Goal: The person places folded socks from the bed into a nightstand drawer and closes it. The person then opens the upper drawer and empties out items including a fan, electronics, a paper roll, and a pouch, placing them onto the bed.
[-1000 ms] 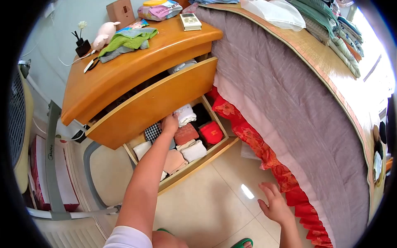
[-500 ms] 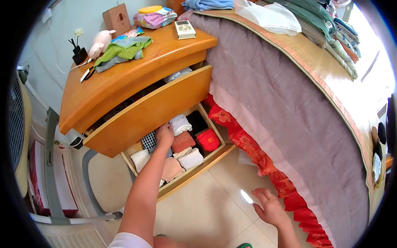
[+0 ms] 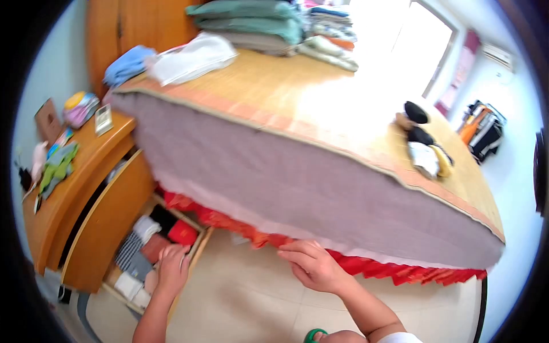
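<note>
My left hand (image 3: 173, 268) hovers over the front edge of the pulled-out lower drawer (image 3: 198, 247), fingers loosely stretched and nothing seen in them. Folded cloth items lie in that drawer: a red one (image 3: 182, 232), a black one (image 3: 163, 218), a white one (image 3: 147, 227), a rust-coloured one (image 3: 154, 248), a checked one (image 3: 129, 251) and a grey one (image 3: 139, 267). Part of the drawer is hidden behind my left hand. My right hand (image 3: 310, 264) is in the air in front of the red bed skirt (image 3: 366, 267), open and empty, its fingers extended.
An upper drawer (image 3: 111, 220) stands partly pulled out of the wooden cabinet (image 3: 86, 171). Beside it is a bed with a mat (image 3: 274, 86), bearing folded green bedding (image 3: 251, 23), a white translucent bag (image 3: 191, 59) and several small dark, white and yellow items (image 3: 423, 157).
The view has swung right toward the bed. My left hand has come up out of the drawer and back to its front edge. My right hand has risen beside the bed skirt.
</note>
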`<state>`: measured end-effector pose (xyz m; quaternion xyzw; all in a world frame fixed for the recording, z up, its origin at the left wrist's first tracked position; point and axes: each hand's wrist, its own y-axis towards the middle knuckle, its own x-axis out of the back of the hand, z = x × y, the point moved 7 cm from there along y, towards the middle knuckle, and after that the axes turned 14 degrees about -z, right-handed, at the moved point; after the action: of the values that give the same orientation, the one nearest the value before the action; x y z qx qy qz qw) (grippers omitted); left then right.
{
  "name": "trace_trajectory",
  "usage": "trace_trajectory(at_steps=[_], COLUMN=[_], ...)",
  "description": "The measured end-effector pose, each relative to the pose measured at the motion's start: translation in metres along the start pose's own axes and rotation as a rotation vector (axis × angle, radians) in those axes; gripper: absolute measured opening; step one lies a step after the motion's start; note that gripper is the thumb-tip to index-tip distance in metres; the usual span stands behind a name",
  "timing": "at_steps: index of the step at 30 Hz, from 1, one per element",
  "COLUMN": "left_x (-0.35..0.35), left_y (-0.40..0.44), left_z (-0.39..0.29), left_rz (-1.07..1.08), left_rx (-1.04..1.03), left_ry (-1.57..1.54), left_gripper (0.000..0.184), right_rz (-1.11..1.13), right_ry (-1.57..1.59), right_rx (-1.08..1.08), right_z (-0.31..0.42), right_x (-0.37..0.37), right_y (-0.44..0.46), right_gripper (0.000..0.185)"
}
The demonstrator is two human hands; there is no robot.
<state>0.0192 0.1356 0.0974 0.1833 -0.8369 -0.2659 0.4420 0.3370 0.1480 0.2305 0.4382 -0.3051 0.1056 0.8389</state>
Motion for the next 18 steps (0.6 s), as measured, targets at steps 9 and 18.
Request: trace_trajectory(at_steps=[9,18], left_x=[-0.005,-0.008], left_y=[0.001,0.009], left_z=[-0.096,-0.131], left_rz=[0.067,0.084], left_rx=[-0.161,-0.167], left_ry=[-0.205,-0.315], left_gripper=[0.021,0.014], right_rz=[-0.492,-0.324], right_ry=[-0.684,-1.01], right_rx=[0.041,-0.432], right_z=[-0.012,-0.092], right_x=[0.204,0.284], right_y=[0.056,0.06], right_gripper=[0.037,0.065])
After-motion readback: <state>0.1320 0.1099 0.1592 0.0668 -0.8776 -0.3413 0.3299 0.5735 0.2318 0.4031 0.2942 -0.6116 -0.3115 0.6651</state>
